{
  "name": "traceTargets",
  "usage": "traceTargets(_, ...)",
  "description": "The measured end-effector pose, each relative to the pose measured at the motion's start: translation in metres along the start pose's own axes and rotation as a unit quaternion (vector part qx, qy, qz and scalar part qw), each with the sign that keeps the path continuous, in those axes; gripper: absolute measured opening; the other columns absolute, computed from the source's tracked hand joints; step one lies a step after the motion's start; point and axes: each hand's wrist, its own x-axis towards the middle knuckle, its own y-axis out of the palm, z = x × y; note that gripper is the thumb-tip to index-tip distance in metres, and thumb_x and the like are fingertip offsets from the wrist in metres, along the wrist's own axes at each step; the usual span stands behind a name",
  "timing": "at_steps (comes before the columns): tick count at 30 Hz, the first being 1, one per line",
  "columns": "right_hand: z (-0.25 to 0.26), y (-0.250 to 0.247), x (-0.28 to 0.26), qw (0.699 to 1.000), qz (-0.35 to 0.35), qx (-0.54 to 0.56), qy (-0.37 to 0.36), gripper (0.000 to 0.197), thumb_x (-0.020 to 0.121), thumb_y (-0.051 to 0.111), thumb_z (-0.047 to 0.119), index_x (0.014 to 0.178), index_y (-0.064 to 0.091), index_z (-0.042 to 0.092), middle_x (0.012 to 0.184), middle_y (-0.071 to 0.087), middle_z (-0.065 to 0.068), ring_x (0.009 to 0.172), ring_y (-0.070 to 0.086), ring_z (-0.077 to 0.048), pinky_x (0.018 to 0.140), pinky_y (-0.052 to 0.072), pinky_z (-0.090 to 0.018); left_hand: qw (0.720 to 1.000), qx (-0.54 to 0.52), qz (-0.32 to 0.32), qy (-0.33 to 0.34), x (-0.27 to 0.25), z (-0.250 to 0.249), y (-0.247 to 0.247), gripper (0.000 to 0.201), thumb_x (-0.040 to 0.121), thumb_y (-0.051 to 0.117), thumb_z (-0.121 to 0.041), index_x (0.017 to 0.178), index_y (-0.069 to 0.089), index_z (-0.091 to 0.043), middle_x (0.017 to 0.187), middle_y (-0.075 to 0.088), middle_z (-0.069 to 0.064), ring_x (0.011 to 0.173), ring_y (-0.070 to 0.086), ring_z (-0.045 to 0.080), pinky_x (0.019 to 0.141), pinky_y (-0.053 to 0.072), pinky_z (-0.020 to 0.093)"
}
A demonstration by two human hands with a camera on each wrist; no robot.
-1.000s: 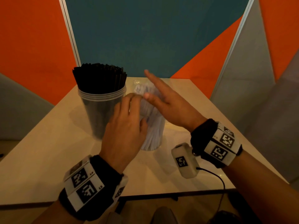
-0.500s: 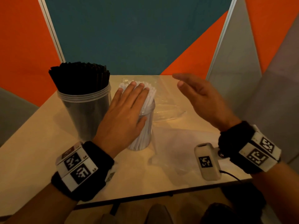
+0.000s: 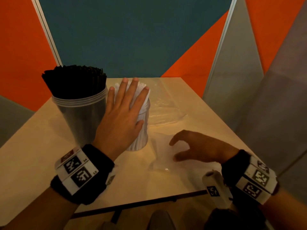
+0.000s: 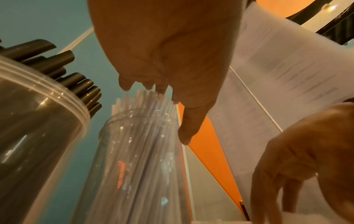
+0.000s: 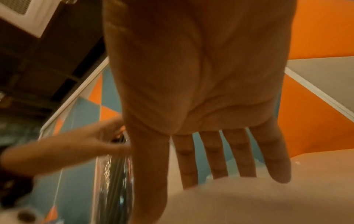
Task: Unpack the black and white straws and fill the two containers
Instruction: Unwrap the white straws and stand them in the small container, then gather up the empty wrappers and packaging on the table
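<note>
A wide clear container packed with black straws stands at the table's back left. Just right of it a narrower clear container holds white straws. My left hand lies flat with straight fingers on the white straw tops; in the left wrist view those fingertips touch the white straws above the narrow container. My right hand hovers low, fingers relaxed, over an empty clear wrapper near the front right. The right wrist view shows its fingers straight and holding nothing.
A second crumpled clear plastic wrapper lies behind, right of the white straws. The beige table has its front edge close to my wrists. Orange, teal and grey partition walls enclose the back and sides.
My right hand left the white straws, swung right and dropped down toward the wrapper at the front. My left hand flattened onto the straw tops and stays there.
</note>
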Motion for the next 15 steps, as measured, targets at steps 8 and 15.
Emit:
traceTargets(8, 0.001, 0.041, 0.01, 0.995, 0.039, -0.086, 0.022, 0.059, 0.088, 0.055, 0.051, 0.139, 0.036, 0.029, 0.144, 0.035, 0.0, 0.126, 0.037, -0.024, 0.107, 0.033, -0.037, 0.98, -0.151, 0.12, 0.052, -0.064, -0.061, -0.019, 0.026, 0.092, 0.042, -0.041, 0.112, 0.055, -0.032, 0.127, 0.043, -0.01, 0.117, 0.048, 0.013, 0.095, 0.044, 0.031)
traceTargets(15, 0.012, 0.048, 0.024, 0.993, 0.005, -0.049, 0.108, 0.049, 0.095, 0.043, 0.049, 0.12, 0.056, 0.008, 0.121, 0.05, -0.014, 0.105, 0.049, -0.028, 0.086, 0.039, -0.033, 0.9, -0.187, 0.366, 0.142, -0.107, -0.099, 0.002, 0.079, 0.069, 0.067, -0.062, 0.138, 0.037, -0.036, 0.147, 0.034, -0.006, 0.135, 0.035, 0.016, 0.101, 0.038, 0.039)
